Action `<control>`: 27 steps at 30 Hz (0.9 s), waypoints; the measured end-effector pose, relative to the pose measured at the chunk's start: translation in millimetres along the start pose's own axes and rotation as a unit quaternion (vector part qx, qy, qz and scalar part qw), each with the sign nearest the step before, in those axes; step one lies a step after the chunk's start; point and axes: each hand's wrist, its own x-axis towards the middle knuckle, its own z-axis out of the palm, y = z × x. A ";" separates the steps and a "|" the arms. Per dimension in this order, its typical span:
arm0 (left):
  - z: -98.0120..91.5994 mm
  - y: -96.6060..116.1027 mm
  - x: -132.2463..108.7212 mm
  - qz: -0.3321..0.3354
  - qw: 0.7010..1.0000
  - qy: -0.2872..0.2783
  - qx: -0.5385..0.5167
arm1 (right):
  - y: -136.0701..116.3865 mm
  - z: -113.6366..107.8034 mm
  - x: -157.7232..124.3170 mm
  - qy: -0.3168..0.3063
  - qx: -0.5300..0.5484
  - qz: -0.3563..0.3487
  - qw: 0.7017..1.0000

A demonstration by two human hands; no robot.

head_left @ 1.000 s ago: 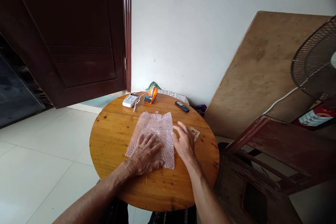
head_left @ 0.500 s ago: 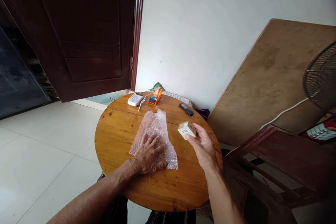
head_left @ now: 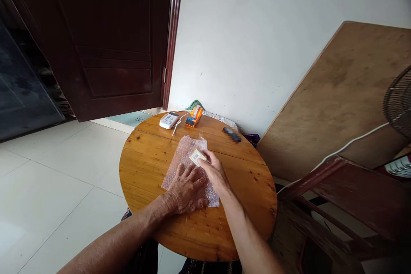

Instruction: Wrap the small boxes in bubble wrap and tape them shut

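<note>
A sheet of bubble wrap (head_left: 180, 154) lies on the round wooden table (head_left: 138, 167). Flat on its near part rests my left hand (head_left: 189, 188), fingers spread. My right hand (head_left: 213, 169) grips a small pale box (head_left: 197, 156) with a barcode label on its visible face. The box is over the upper middle of the bubble wrap, just beyond my left fingertips. Whether it touches the sheet I cannot tell.
Toward the table's back stand a white power bank-like device (head_left: 168, 120) with a cable and an orange tape dispenser (head_left: 194, 116). A black remote-like object (head_left: 231, 134) lies at back right. A wooden chair (head_left: 346, 197) and fan (head_left: 398, 102) are on the right.
My right hand has carried the small box leftward, from over the bare table to over the bubble wrap. My left hand stays flat on the sheet.
</note>
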 end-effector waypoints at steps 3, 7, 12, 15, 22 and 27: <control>-1.9 -1.7 -0.1 -0.001 1.000 0.000 -0.013 | 15.7 -20.5 -2.8 0.018 0.014 0.001 1.000; -7.3 -11.5 1.6 -0.059 0.996 0.068 -0.028 | 26.0 -26.8 -9.8 0.022 -0.013 -0.021 0.999; -14.6 -26.9 1.8 -0.174 0.980 0.095 0.021 | 33.6 -24.5 -7.8 0.000 -0.046 -0.042 0.998; -15.3 -27.9 1.1 -0.178 0.979 0.091 0.036 | 37.0 -26.0 -6.1 0.002 -0.070 -0.045 0.997; -12.1 -25.5 0.6 -0.173 0.979 0.101 0.048 | 32.5 -27.2 -10.1 0.006 -0.129 -0.076 0.989; -12.2 -26.1 -0.2 -0.162 0.980 0.105 0.051 | 28.9 -20.8 -13.7 -0.009 -0.168 -0.111 0.980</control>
